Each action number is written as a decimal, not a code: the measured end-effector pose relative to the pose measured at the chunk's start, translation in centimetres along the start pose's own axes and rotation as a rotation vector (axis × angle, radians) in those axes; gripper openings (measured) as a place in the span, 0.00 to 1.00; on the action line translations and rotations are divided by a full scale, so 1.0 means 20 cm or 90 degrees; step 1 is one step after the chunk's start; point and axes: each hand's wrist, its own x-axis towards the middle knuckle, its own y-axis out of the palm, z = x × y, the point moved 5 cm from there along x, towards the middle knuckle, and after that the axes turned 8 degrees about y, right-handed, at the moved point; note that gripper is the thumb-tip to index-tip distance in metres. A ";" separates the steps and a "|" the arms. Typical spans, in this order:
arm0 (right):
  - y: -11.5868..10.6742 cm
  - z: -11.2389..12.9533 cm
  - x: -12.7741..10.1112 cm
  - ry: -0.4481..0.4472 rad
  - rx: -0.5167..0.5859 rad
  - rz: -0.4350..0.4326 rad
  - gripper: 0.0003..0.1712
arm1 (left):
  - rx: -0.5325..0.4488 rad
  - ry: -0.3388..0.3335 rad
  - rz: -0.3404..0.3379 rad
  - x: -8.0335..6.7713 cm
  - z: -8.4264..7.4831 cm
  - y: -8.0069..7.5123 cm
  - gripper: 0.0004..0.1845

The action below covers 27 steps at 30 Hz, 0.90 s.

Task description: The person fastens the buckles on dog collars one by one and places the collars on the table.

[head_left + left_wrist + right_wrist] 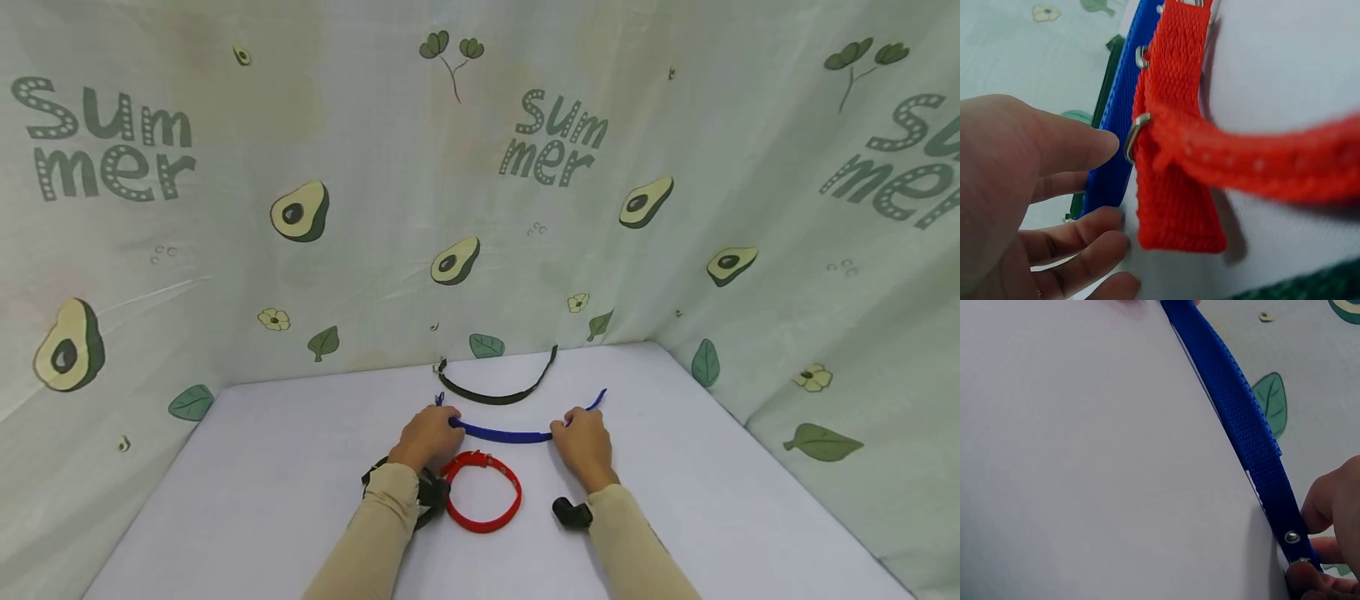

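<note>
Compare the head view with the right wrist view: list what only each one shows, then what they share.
Only the head view: the round red fabric collar, the long, dark, curved strap and the green "summer" lettering.

Only the right wrist view: the small round silver metal eyelet, too fine to make out from the head.

Both: the long blue woven strap, the right hand gripping it, the white tabletop and the pale printed cloth backdrop.

a blue collar (504,436) stretches unfastened, slightly curved.
</note>
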 end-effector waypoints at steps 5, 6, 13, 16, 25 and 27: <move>-0.02 -0.01 -0.01 -0.009 0.044 -0.016 0.11 | 0.034 0.006 0.003 0.01 0.00 -0.01 0.15; -0.03 -0.02 -0.01 -0.011 0.051 -0.018 0.10 | 0.044 0.010 0.003 0.01 0.00 -0.01 0.13; -0.01 -0.02 -0.02 0.008 0.065 0.000 0.10 | 0.054 0.014 -0.029 -0.02 0.01 -0.02 0.09; -0.01 -0.03 -0.02 0.012 0.073 -0.010 0.12 | 0.034 0.018 -0.051 -0.03 0.00 -0.02 0.09; -0.03 -0.04 -0.04 -0.023 0.116 -0.037 0.12 | -0.028 0.009 -0.098 -0.08 0.00 0.00 0.11; -0.04 -0.04 -0.04 -0.026 0.131 -0.034 0.12 | -0.037 0.013 -0.107 -0.09 -0.01 0.01 0.10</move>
